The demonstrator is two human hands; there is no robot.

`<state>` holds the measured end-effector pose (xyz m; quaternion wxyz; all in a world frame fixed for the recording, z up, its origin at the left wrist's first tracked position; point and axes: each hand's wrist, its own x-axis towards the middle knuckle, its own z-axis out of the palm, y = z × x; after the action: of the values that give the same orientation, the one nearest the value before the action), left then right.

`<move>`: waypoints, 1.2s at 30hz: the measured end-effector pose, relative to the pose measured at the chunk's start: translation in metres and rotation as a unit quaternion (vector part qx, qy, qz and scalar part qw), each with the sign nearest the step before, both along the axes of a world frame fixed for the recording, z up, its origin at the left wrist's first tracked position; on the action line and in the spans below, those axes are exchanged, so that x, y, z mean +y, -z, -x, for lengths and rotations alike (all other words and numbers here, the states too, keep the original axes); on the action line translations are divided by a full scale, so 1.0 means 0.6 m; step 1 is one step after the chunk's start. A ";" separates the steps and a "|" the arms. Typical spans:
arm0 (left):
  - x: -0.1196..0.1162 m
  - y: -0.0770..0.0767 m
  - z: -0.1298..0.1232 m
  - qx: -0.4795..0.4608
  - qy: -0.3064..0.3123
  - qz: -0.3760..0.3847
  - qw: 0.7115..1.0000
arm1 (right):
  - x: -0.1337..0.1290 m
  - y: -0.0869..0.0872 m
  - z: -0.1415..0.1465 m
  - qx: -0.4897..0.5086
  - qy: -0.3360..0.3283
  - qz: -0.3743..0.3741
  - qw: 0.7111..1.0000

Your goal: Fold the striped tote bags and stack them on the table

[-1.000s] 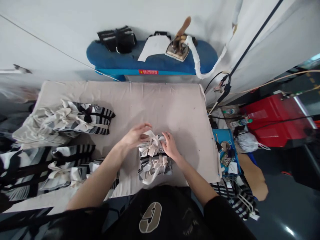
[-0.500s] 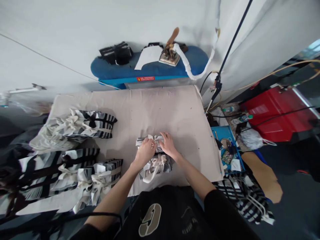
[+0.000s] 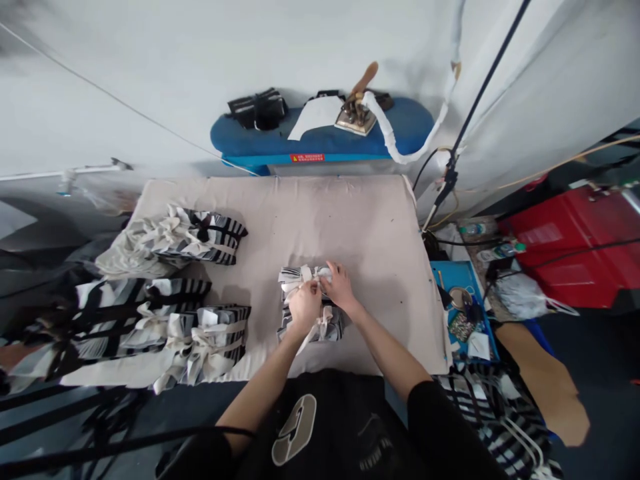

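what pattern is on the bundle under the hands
Black-and-white stripes on the fabric bundle, clear in the head view

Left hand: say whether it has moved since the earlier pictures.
Yes. The left hand has moved rightward and toward the person, judged against the tied striped bundle lying further left on the table.

A steam iron with a wooden handle [image 3: 356, 117] is resting on a blue padded ironing board [image 3: 405, 123], while a glossy red case [image 3: 565, 250] is sitting near a small blue tray [image 3: 447, 275].
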<state>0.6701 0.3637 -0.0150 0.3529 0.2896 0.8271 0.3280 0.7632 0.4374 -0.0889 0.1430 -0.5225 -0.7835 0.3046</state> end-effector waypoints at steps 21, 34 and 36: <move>-0.264 -0.195 0.220 -0.272 0.280 0.114 0.914 | -0.003 -0.008 -0.002 0.004 -0.014 -0.005 1.000; -0.010 -0.070 0.108 0.305 0.256 0.033 0.917 | -0.013 -0.066 -0.007 -0.066 -0.067 -0.106 0.990; 0.008 -0.055 0.109 0.285 0.280 0.036 0.916 | -0.018 -0.075 -0.014 -0.072 -0.080 -0.124 0.986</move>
<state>0.6047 0.3687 0.0182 0.1903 0.5775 0.7889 0.0892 0.7715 0.4265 -0.0441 0.1247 -0.4567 -0.8628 0.1774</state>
